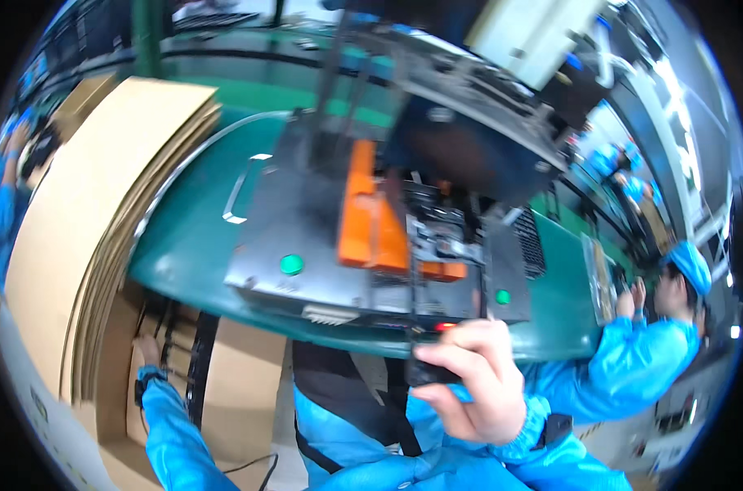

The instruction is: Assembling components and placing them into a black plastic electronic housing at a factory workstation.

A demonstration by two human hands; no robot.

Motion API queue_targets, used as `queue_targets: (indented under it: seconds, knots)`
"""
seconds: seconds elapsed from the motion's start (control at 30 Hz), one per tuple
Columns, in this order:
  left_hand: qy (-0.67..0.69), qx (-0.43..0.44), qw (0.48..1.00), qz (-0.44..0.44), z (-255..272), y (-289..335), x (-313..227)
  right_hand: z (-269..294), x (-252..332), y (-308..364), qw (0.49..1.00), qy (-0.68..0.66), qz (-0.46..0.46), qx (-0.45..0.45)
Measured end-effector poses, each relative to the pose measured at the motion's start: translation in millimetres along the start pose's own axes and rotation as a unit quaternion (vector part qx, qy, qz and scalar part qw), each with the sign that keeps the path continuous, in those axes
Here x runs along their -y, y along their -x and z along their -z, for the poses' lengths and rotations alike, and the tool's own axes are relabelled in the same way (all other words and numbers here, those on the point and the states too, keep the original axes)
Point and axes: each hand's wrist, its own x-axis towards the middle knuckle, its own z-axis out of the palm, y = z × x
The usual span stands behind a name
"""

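My right hand (pixel 478 380) is closed, thumb and fingers pinching the near end of a thin black frame (pixel 415 307). Long slim bars of the frame stretch away from me in front of the machine. To the left, my left hand (pixel 146 350) reaches down into an open cardboard box (pixel 244 368), beside several black slatted parts (pixel 175 348). Its fingers are small and partly hidden, so their grip is unclear. Straight ahead stands a grey metal machine (pixel 306 221) with an orange block (pixel 375 221), two green buttons and a blurred mechanism in its middle.
A tall stack of flat cardboard (pixel 114 188) leans at the left of the green table (pixel 183 221). A black keyboard (pixel 531 241) lies right of the machine. A co-worker in blue (pixel 645 352) sits at the right; another person's blue sleeve (pixel 3 217) shows at far left.
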Motion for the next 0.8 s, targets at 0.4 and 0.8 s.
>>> queue_targets:
  seconds: [0.4,0.8]
  knots:
    - [-0.013,-0.114,0.8,-0.588,-65.0,353.0,-313.0,-7.0,-15.1,-53.0,0.993,-0.05,-0.006,-0.11]
    - [0.076,-0.068,0.724,-0.683,-92.2,432.0,-410.8,-15.7,-6.9,-36.4,0.985,-0.118,0.037,-0.119]
